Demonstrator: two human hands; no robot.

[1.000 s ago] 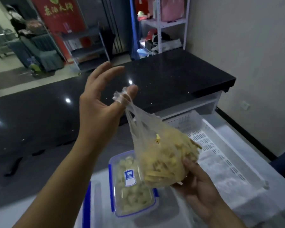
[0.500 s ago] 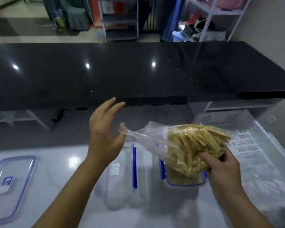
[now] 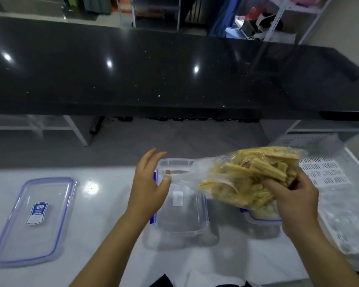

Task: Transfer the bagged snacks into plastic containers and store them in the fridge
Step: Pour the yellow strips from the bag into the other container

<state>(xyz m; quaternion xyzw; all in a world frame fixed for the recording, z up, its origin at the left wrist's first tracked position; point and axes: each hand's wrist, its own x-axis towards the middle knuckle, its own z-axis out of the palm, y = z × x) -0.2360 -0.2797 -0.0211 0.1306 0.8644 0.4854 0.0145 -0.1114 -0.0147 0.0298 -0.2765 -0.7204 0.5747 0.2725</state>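
We're pinching bag point(image 3: 247, 175) neck in left hand point(image 3: 147, 189), other fingers splayed; right hand point(image 3: 294, 201) curling round bulk, holding it sideways over open container point(image 3: 182, 220), ready for pouring.

On the worktop point(image 3: 104, 214) a container lid point(image 3: 33, 220) lies at the far left, an open container point(image 3: 180, 212) sits in the middle, a second container point(image 3: 263, 216) with food in it stands just to its right, and a perforated tray point(image 3: 327, 175) lies at the right edge. The bag of snack sticks point(image 3: 247, 177) lies on its side above both containers, its neck pinched by the left hand point(image 3: 147, 187) over the middle one and its bulk gripped by the right hand point(image 3: 292, 201) over the second. Behind the worktop runs a raised counter point(image 3: 153, 69), with shelving racks point(image 3: 282, 19) beyond it.
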